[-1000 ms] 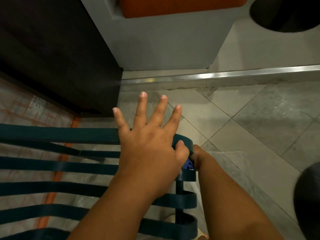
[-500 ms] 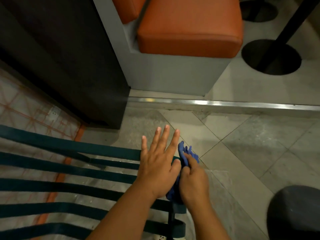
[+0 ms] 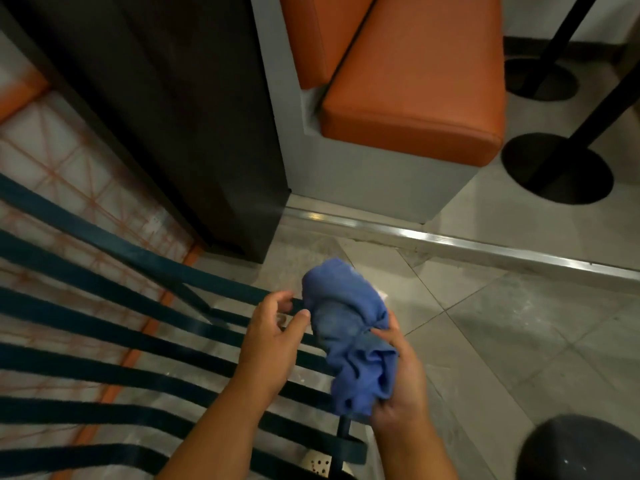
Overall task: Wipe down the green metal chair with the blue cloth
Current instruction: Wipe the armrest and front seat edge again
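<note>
Our right hand (image 3: 398, 386) grips the bunched blue cloth (image 3: 349, 337), likely regathering it. Our left hand (image 3: 273, 337) hovers loosely curled, holding nothing, over the green chair slats (image 3: 104, 306).

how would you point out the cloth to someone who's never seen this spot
Find the green slatted chair filling the lower left of the view. At its right-hand end, the right hand grips a bunched blue cloth. It is the only soft, bright blue thing among dark slats and grey floor tiles.

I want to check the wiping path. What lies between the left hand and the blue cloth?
In the head view, only a narrow gap lies between the left hand and the blue cloth, showing the green chair's slats. The right hand holds the cloth.
</note>
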